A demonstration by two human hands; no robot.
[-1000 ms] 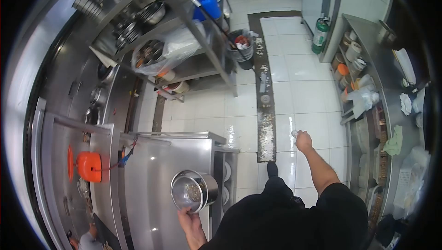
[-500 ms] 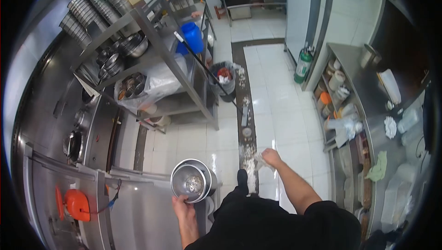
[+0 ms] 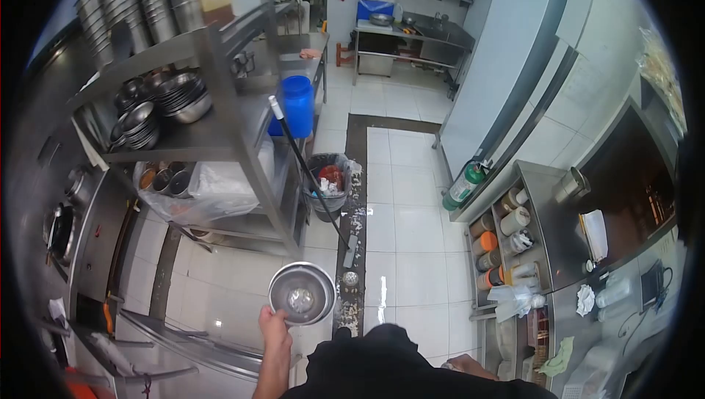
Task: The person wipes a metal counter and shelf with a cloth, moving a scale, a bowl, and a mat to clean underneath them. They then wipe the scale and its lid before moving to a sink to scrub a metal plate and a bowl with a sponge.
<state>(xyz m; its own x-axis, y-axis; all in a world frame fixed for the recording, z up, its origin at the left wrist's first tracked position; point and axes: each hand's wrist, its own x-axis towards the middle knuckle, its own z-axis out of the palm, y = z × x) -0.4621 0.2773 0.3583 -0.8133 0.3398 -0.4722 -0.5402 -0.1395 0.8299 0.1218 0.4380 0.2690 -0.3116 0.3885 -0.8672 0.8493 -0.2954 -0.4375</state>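
Note:
My left hand [image 3: 275, 329] grips the near rim of a steel bowl [image 3: 317, 311], with fingers wrapped over its edge. Another bowl seems nested inside it, and a shiny pale patch shows at the bottom. The bowl is held in front of my body, over the tiled floor. Low at my right side, my right hand [image 3: 466, 364] is partly hidden by my black clothing. Its fingers are curled, and a small pale bit shows at their tips; I cannot tell what it is.
A dark floor strip [image 3: 356, 215] littered with white scraps runs ahead. A long-handled squeegee [image 3: 297, 149] leans by a lined trash bin [image 3: 327, 197]. Steel shelving [image 3: 235, 105] with stacked bowls stands left; a counter [image 3: 547, 215] over jars and a green cylinder [image 3: 464, 185] stand right.
My view has tilted up and moved forward along the strip. My right hand has drawn back from over the floor to my side. The bowl stays in my left hand.

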